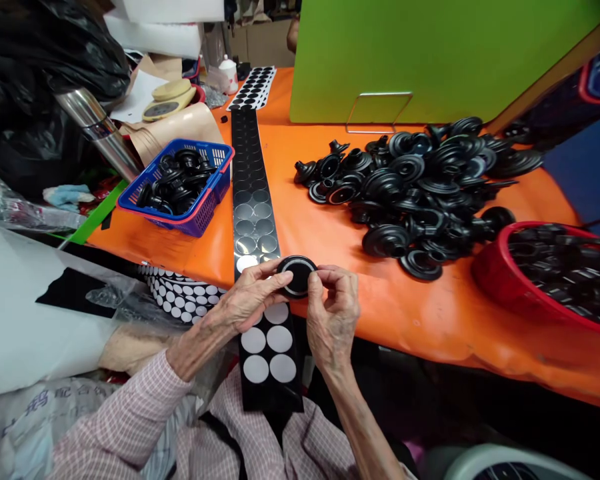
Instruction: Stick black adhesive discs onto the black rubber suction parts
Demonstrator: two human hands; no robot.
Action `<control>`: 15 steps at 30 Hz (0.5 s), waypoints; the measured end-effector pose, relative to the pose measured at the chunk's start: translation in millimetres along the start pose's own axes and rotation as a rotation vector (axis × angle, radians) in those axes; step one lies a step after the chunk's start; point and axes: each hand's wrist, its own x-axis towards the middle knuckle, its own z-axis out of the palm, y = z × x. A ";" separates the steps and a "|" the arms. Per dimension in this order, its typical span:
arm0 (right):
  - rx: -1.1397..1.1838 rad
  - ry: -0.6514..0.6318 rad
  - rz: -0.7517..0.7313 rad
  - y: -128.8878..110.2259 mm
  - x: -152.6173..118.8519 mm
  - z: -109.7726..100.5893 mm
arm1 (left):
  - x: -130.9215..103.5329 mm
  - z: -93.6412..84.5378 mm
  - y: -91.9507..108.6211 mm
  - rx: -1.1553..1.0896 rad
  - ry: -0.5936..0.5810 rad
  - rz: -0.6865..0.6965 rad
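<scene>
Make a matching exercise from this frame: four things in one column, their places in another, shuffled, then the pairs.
Things:
1. black round part
2. blue basket
3. red tub
4. green board

Places:
A. standing upright at the back of the orange table
B. at the table's right edge
C. on the table's left side, holding black parts
D. held between the left hand and the right hand

Pairs: 1-D, 2-C, 3-B, 4-A
</scene>
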 end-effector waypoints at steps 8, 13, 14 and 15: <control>-0.122 0.005 -0.162 1.9 -10.1 9.5 | -8.9 -7.1 -1.6 -0.042 0.050 0.024; 0.069 -0.039 0.078 2.3 -12.5 11.1 | -14.9 -10.1 -2.2 -0.069 0.086 0.060; 0.126 -0.084 0.174 0.6 -11.6 10.4 | -17.6 -10.4 -2.8 -0.072 0.096 0.063; 0.171 -0.156 0.263 -1.2 -10.1 9.7 | -19.7 -11.2 -2.9 -0.072 0.101 0.064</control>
